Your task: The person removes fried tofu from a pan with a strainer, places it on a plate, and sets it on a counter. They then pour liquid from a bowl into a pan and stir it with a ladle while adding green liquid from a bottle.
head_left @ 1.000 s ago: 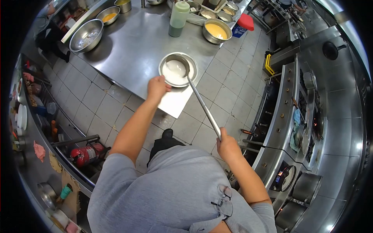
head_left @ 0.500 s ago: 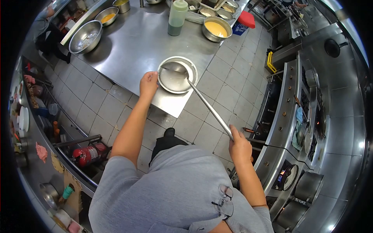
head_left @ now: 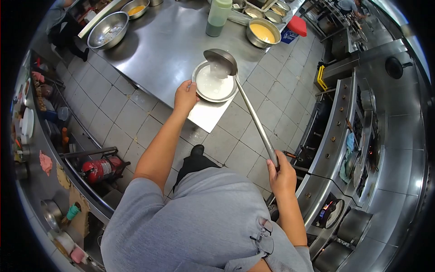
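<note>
My right hand [head_left: 282,174] is closed around the end of a long metal ladle handle. The ladle's bowl [head_left: 220,61] is tilted over a round metal bowl [head_left: 198,91] of white liquid, and pale liquid falls from it. That bowl stands near the corner of the steel table. My left hand [head_left: 186,96] is at the bowl's left rim, its fingers closed together against the edge; the thumb side shows something small that I cannot make out.
The steel table [head_left: 156,45] bears a large metal bowl [head_left: 108,31], a green squeeze bottle [head_left: 218,18] and a bowl of yellow liquid [head_left: 263,32]. Lit stoves [head_left: 331,154] line the right. A fire extinguisher [head_left: 100,170] stands low left. Other people are at the upper left and upper right.
The ladle has risen out of the white liquid and tipped above the bowl. My left hand remains at the rim. The whole view has shifted slightly.
</note>
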Demonstrator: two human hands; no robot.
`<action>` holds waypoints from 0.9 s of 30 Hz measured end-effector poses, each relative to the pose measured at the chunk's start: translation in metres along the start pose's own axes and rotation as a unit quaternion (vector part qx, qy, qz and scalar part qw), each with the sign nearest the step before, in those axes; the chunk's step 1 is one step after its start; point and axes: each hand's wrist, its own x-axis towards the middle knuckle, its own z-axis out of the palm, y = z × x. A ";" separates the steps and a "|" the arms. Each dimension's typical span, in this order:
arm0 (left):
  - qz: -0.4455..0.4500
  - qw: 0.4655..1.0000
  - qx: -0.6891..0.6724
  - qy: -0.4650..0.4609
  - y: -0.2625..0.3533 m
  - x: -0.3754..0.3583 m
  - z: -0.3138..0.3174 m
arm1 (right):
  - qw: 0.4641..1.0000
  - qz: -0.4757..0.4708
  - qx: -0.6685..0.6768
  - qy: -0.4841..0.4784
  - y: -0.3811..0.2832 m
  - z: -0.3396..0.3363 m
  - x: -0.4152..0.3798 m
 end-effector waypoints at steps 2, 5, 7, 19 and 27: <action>0.022 1.000 -0.008 0.016 -0.005 0.004 0.002 | 0.999 0.009 -0.032 -0.011 0.000 -0.001 0.005; 0.040 0.999 0.025 0.025 -0.006 0.008 0.004 | 0.998 -0.004 -0.059 -0.011 0.010 0.016 0.018; 0.022 0.999 0.027 -0.004 0.002 0.005 0.003 | 0.998 0.009 -0.049 -0.043 0.012 0.029 0.024; -0.057 0.992 -0.110 -0.033 0.012 -0.031 0.028 | 0.891 0.182 0.215 -0.355 -0.023 0.005 0.013; -0.065 0.994 -0.086 -0.027 0.020 -0.029 0.027 | 0.719 0.281 0.473 -0.425 -0.045 -0.036 0.020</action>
